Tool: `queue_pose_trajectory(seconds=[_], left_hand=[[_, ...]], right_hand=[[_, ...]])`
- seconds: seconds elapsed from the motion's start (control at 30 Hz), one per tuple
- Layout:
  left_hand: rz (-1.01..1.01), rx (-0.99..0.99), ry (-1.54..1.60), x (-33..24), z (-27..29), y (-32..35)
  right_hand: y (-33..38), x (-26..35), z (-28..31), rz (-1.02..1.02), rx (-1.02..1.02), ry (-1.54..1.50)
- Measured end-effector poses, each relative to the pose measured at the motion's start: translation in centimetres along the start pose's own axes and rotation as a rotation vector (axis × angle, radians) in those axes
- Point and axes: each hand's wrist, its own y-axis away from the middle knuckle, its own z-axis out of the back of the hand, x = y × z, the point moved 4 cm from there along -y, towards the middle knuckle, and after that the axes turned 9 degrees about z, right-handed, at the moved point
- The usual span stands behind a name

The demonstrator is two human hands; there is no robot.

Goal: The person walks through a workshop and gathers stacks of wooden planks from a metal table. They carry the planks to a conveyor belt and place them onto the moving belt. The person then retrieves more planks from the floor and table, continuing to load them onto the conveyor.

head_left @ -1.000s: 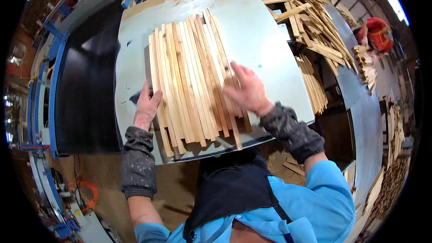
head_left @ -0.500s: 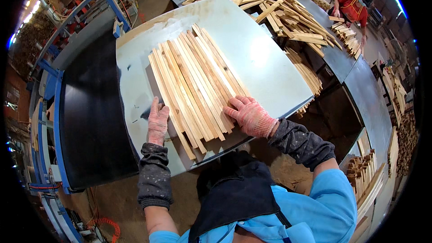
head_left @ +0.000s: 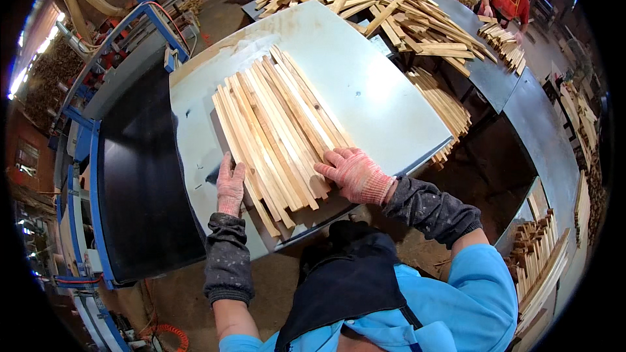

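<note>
Pale narrow wooden strips point(head_left: 277, 140) lay side by side on light blue-grey counter point(head_left: 391, 107), between my hands. Pink-gloved left hand point(head_left: 230, 186) spread just beside left edge; pink-white-gloved right hand point(head_left: 358, 176), fingers loosely spread, covered near right ends. Jumbled wooden slat heap point(head_left: 427, 23) beyond; flat black surface point(head_left: 140, 176) leftward.

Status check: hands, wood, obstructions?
Left hand open beside wooden strips; right hand at their near right corner. Strips side by side, ends uneven. Wood pile beyond, not blocking.

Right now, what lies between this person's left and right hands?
The near end of a row of wooden strips, lying on the pale tabletop, is between the left hand and right hand, seen in the head view.
</note>
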Motion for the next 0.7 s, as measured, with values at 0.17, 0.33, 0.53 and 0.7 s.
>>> queue_pose_trajectory(seconds=[0.17, 0.33, 0.53, 0.7], left_hand=[[-0.030, -0.032, -0.103, 1.0, -0.2, -0.6], [-0.007, -0.078, -0.150, 1.1, -0.6, -0.2], [-0.016, -0.123, -0.208, -0.4, -1.4, 0.7], [-0.016, -0.113, -0.267, -3.6, -2.3, 1.6]], right_hand=[[0.7, 0.0, 0.2, 0.026, -0.042, 0.023], [1.5, 0.2, 1.1, -0.042, -0.117, -0.152], [0.4, 1.6, 2.9, -0.252, -0.305, -0.264], [-3.5, 0.0, 3.5, -0.396, 0.087, -0.263]])
